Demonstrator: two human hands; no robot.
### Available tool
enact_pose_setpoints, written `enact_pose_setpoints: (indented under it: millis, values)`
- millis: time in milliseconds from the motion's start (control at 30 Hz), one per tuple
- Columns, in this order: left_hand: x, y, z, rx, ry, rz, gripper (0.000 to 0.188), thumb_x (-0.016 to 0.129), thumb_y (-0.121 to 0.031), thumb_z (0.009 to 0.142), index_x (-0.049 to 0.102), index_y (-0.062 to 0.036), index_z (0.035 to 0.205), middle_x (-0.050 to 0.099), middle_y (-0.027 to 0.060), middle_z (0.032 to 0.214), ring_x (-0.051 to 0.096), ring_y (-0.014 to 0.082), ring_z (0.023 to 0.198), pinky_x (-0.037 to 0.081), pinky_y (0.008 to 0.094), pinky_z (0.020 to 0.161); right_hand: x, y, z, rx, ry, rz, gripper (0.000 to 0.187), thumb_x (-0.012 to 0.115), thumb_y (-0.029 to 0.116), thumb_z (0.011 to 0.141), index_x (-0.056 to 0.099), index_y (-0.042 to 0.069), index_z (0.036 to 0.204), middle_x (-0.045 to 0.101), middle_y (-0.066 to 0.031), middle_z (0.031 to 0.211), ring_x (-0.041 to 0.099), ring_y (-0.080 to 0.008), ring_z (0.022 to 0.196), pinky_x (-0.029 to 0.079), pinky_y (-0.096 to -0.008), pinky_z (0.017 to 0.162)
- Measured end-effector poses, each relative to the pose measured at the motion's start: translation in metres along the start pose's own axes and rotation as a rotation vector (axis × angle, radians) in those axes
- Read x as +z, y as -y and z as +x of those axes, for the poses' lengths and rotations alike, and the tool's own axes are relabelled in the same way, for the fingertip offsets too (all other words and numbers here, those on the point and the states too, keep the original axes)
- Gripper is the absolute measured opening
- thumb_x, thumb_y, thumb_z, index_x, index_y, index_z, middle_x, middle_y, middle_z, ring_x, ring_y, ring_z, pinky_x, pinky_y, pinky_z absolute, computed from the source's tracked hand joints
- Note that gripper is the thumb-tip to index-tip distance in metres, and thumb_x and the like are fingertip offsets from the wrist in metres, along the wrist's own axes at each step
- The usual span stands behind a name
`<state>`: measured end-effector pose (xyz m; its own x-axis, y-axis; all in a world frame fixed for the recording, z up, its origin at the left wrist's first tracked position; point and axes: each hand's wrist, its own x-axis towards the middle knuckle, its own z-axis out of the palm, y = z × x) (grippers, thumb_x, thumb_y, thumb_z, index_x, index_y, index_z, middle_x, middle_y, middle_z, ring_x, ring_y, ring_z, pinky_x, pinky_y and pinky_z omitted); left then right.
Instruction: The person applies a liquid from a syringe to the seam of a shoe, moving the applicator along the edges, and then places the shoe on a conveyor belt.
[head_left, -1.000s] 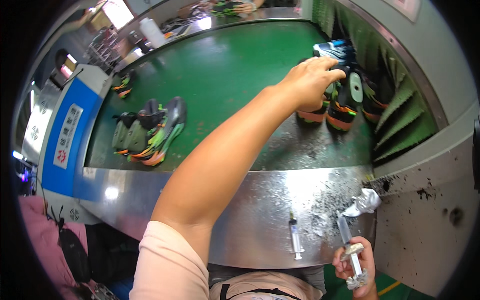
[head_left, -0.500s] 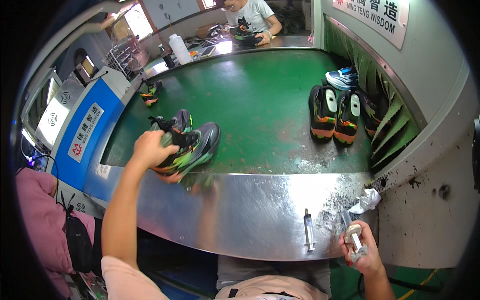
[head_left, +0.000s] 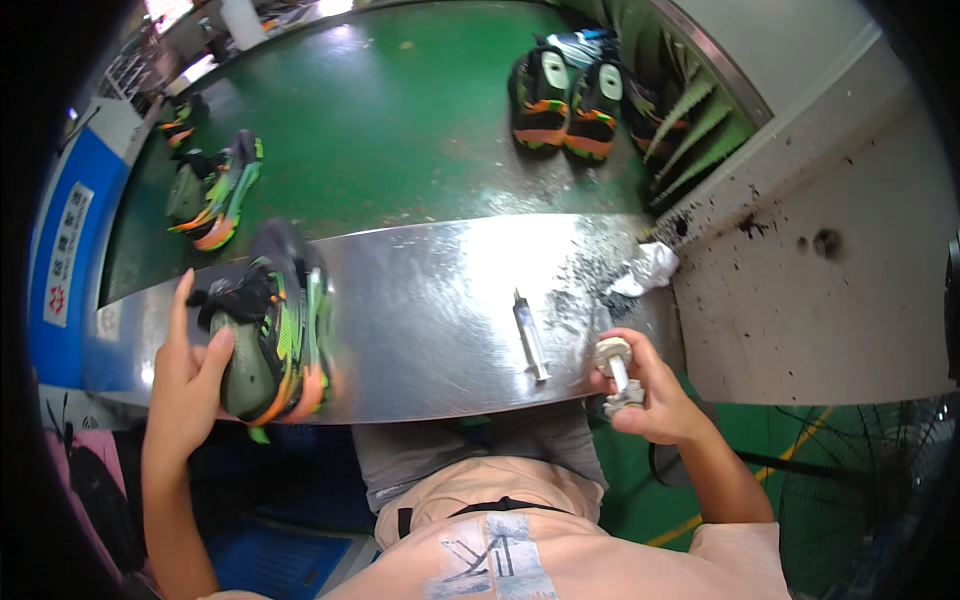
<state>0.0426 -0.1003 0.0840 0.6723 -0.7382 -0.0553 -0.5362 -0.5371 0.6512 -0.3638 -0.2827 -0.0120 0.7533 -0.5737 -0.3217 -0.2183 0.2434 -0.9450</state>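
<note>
Shoe-placing step, seemingly: left hand (head_left: 188, 385) spread loose with thumb at the black-and-green shoe (head_left: 284, 325) by the metal table (head_left: 420, 330)'s near edge, right hand (head_left: 652, 392) gripping a syringe (head_left: 619, 374); next move probably calls for steadying that shoe.

- Two bare hands: left hand (head_left: 193, 390), right hand (head_left: 645, 395)
- Three black, green and orange sports shoes (head_left: 268, 350) at left
- Two black-and-orange sports shoes (head_left: 537, 108) with pale oval inserts
- At least one white-and-blue sports shoe (head_left: 585, 46)
- Two slim plastic syringes (head_left: 530, 336)
- One crumpled white wad (head_left: 650, 267)
- One white plastic bottle (head_left: 241, 22)
</note>
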Motion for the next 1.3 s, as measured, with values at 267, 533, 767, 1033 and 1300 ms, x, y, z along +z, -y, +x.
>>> enact_pose_setpoints:
  millis: [267, 533, 767, 1033, 1300]
  values:
    - [0.015, -0.037, 0.034, 0.990, 0.497, 0.633, 0.064, 0.079, -0.015, 0.045, 0.067, -0.0053, 0.106, 0.061, 0.0199, 0.115, 0.050, 0.0409, 0.120, 0.043, 0.0429, 0.098, 0.005, 0.010, -0.016, 0.042, -0.070, 0.044, 0.090, 0.079, 0.035, 0.066, 0.031, 0.008, 0.138, 0.054, -0.0062, 0.107, 0.050, -0.0128, 0.094, 0.042, -0.0262, 0.084]
    - [0.064, -0.003, -0.049, 0.863, 0.069, 0.322, 0.030, 0.062, -0.007, 0.065, 0.068, -0.0012, 0.094, 0.069, 0.0114, 0.094, 0.066, 0.0318, 0.089, 0.052, 0.0423, 0.084, 0.020, 0.006, -0.020, 0.116, -0.254, -0.113, 0.090, 0.083, 0.034, 0.063, 0.034, 0.009, 0.134, 0.057, -0.0063, 0.100, 0.051, -0.0091, 0.083, 0.043, -0.0203, 0.073]
    - [0.077, 0.022, -0.095, 0.805, -0.073, 0.385, 0.017, 0.060, -0.011, 0.085, 0.070, -0.0067, 0.097, 0.069, 0.0077, 0.105, 0.065, 0.0247, 0.100, 0.048, 0.0360, 0.092, 0.096, 0.078, 0.071, -0.078, 0.395, 0.591, 0.101, 0.066, 0.074, 0.068, 0.032, 0.004, 0.131, 0.058, -0.0141, 0.082, 0.056, -0.0162, 0.065, 0.046, -0.0260, 0.051]
    - [0.078, 0.021, -0.092, 0.809, -0.079, 0.352, 0.021, 0.056, -0.013, 0.084, 0.069, -0.0072, 0.099, 0.068, 0.0090, 0.105, 0.066, 0.0252, 0.096, 0.049, 0.0383, 0.090, 0.162, 0.084, 0.128, 0.073, 0.576, 0.677, 0.115, 0.064, 0.082, 0.056, 0.034, 0.001, 0.132, 0.057, -0.0140, 0.085, 0.048, -0.0113, 0.065, 0.038, -0.0219, 0.052]
    - [0.074, 0.026, -0.092, 0.826, -0.061, 0.339, 0.020, 0.054, -0.014, 0.086, 0.070, -0.0076, 0.096, 0.068, 0.0094, 0.105, 0.066, 0.0248, 0.095, 0.048, 0.0375, 0.089, 0.177, 0.078, 0.137, 0.114, 0.579, 0.651, 0.130, 0.062, 0.089, 0.044, 0.035, -0.002, 0.132, 0.056, -0.0138, 0.087, 0.040, -0.0065, 0.064, 0.030, -0.0177, 0.054]
